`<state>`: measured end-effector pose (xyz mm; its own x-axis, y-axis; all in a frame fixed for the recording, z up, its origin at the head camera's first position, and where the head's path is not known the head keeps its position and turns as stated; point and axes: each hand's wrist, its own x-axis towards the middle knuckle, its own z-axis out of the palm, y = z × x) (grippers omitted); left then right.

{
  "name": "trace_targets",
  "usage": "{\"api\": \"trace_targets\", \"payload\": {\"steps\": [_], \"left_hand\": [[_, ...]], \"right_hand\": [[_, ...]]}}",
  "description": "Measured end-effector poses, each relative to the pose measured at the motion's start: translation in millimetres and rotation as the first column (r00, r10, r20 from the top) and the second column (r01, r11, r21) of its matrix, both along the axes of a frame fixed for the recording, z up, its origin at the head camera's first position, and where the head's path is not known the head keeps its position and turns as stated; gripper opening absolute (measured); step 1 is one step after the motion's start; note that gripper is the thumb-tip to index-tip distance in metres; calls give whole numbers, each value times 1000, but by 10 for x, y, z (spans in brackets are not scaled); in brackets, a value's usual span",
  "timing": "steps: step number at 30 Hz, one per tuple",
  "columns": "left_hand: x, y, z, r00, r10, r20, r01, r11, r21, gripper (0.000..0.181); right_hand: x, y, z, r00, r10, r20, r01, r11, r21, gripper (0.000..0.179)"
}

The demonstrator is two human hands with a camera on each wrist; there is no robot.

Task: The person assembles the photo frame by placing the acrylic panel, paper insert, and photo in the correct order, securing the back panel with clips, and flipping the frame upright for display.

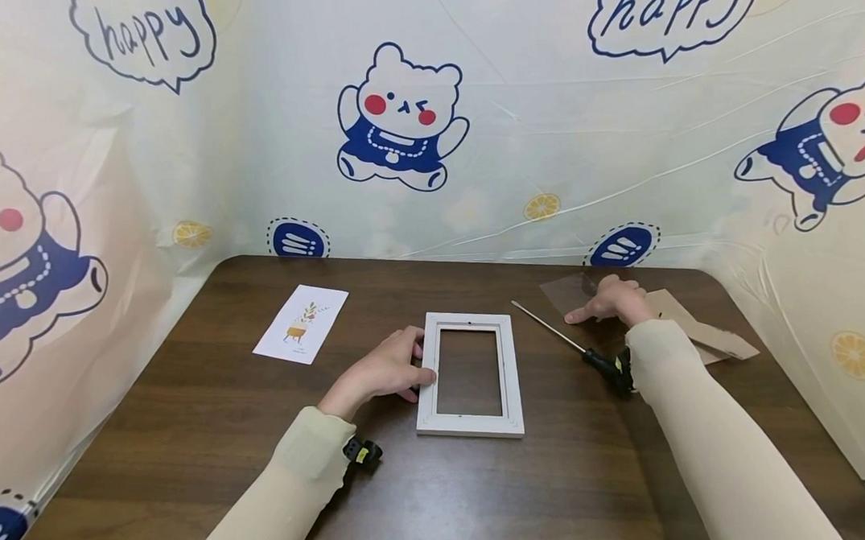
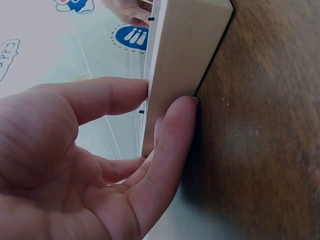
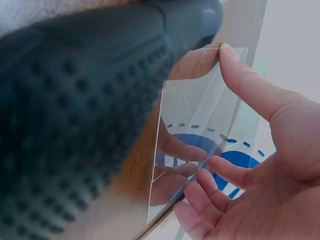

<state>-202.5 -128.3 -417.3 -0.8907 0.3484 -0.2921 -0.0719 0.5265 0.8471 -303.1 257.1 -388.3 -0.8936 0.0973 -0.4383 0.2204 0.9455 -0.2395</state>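
Note:
A white picture frame [image 1: 509, 371] lies flat on the dark wooden table, its opening bare to the wood. At its left side my left hand [image 1: 389, 364] grips the edge, thumb on the upper face and fingers against the outer side [image 2: 185, 45]. My right hand [image 1: 611, 301] is at the back right, holding a clear sheet [image 1: 562, 292] by its edges. In the right wrist view the thumb touches one corner of the sheet [image 3: 195, 105] and the fingertips meet the far edge. A screwdriver [image 1: 551, 327] with a black handle [image 3: 85, 100] lies between the frame and the right forearm.
A white card [image 1: 318, 307] with a printed plant picture lies at the back left of the table [image 1: 214, 408]. Partly behind the right wrist is a tan board [image 1: 703, 335] with a raised flap. A printed curtain [image 1: 514, 137] hangs around the table's back and sides.

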Motion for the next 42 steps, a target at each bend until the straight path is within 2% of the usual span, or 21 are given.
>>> {"api": "trace_targets", "payload": {"steps": [18, 29, 42], "left_hand": [[6, 10, 3, 1000, 1, -2, -1, 1000, 0, 70], [-10, 9, -13, 1000, 9, -3, -9, 1000, 1, 71], [-5, 12, -10, 1000, 13, 4, -13, 1000, 4, 71]], "right_hand": [[-2, 35, -45, 1000, -10, -9, 10, 1000, -10, 123], [-24, 35, -41, 999, 9, -48, -7, 999, 40, 122], [-6, 30, -54, 996, -10, -92, 12, 1000, 15, 124]]}}
